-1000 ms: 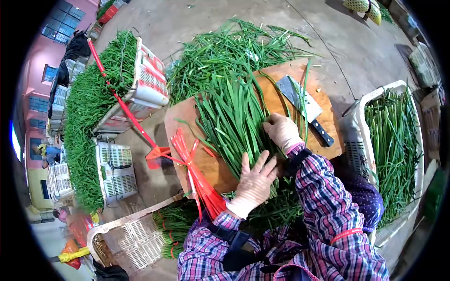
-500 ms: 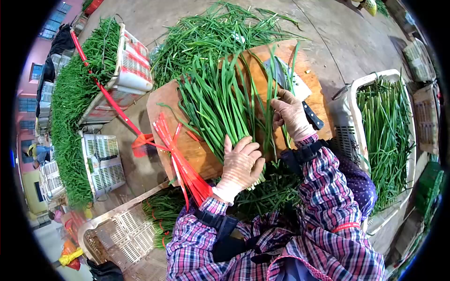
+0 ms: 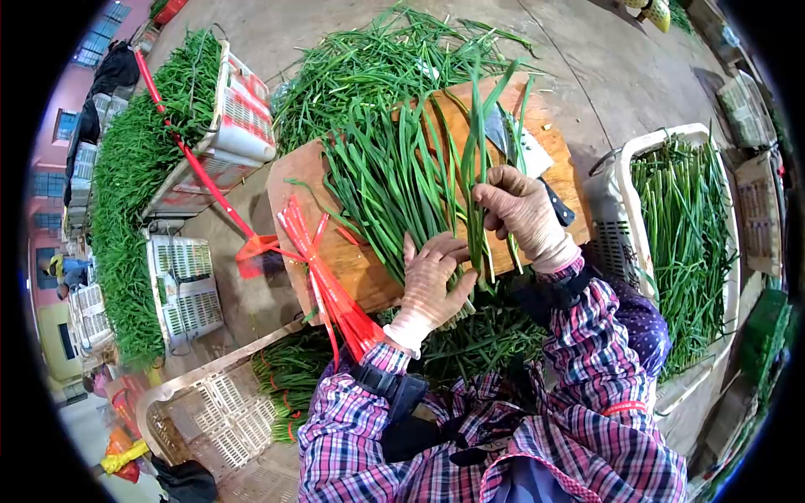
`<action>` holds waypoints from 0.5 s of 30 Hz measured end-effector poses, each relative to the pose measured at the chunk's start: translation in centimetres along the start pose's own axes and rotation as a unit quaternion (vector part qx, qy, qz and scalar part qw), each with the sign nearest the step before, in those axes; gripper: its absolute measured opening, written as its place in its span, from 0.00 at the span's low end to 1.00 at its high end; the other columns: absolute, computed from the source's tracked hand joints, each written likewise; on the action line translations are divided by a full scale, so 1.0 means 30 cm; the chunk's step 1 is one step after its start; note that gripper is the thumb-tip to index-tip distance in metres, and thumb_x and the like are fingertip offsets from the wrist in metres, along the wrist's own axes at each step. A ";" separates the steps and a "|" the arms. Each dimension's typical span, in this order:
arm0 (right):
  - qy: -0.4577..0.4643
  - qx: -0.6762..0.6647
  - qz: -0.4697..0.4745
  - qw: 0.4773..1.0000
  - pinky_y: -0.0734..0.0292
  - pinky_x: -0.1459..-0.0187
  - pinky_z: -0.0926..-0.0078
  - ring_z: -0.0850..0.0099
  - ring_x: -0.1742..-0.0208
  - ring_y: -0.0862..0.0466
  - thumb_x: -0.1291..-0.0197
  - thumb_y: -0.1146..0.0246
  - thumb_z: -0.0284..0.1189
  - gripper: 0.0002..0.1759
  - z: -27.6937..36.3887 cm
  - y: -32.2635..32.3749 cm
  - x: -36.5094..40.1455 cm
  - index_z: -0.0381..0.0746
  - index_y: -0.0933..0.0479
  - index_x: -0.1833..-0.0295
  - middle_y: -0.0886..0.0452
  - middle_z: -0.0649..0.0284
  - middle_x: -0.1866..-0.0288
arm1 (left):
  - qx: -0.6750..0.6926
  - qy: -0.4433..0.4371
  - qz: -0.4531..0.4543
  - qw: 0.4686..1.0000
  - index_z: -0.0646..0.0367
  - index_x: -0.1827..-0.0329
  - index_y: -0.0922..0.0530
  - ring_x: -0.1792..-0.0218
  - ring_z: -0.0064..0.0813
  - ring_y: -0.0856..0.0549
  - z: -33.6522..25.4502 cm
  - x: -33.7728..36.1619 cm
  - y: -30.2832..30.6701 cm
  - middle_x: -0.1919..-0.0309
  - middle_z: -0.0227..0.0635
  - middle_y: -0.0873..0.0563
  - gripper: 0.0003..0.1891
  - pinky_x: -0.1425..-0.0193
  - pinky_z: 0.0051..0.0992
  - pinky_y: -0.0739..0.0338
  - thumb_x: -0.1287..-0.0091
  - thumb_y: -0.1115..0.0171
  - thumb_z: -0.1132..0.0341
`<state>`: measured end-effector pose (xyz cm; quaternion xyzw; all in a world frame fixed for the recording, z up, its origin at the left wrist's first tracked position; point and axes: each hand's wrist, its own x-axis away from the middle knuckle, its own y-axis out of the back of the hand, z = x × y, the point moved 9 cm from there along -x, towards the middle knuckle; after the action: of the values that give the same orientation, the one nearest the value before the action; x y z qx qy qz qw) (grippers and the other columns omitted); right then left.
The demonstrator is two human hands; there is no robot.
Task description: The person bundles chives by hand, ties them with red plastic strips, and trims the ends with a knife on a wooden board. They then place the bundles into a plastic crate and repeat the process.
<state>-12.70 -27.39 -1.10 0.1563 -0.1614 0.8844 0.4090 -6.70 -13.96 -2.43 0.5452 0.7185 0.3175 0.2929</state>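
Observation:
My left hand (image 3: 432, 281) rests on the lower end of a bunch of long green leaves (image 3: 377, 184), which lies on a wooden board (image 3: 356, 281). Its fingers are spread over the stems. To its right, my right hand (image 3: 520, 210) pinches a few green leaves (image 3: 475, 134) that stand up from its fingertips. Just beyond that hand lies a knife, its wide blade (image 3: 524, 149) on the board and its black handle (image 3: 557, 203) partly behind the hand. Red strips (image 3: 323, 277) lie at the board's left edge.
Loose greens (image 3: 360, 71) are heaped behind the board. A white crate (image 3: 641, 218) of cut greens stands at right. Crates of greens (image 3: 245, 101) stand at left, with a red strap (image 3: 197, 168) in front. An open crate (image 3: 180, 390) is at lower left.
My right hand has moved slightly down and its pinched leaves now stand more upright and apart from the bunch. My left hand has stayed at the stems.

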 end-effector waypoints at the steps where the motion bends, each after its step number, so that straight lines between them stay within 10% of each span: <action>1: -0.005 -0.004 0.009 1.000 0.34 0.83 0.88 0.86 0.82 0.27 0.40 0.36 0.30 0.07 -0.004 -0.022 0.007 0.38 0.23 0.61 0.22 0.72 0.75 | 0.014 0.023 0.000 1.000 0.52 0.54 0.19 0.40 0.34 0.26 0.012 -0.003 -0.001 0.50 0.31 0.19 0.15 0.27 0.55 0.59 0.39 0.39 0.55; 15: 0.055 -0.043 -0.007 0.998 0.32 0.78 0.88 0.85 0.79 0.25 0.39 0.37 0.34 0.08 0.125 0.000 0.116 0.41 0.23 0.64 0.20 0.72 0.73 | -0.038 0.000 -0.094 0.995 0.58 0.66 0.18 0.50 0.38 0.22 -0.129 0.017 0.166 0.58 0.35 0.16 0.09 0.34 0.45 0.41 0.48 0.33 0.64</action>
<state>-14.31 -26.60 3.69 0.0913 -0.1753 0.8809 0.4300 -6.81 -12.96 3.81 0.4634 0.7543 0.3154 0.3417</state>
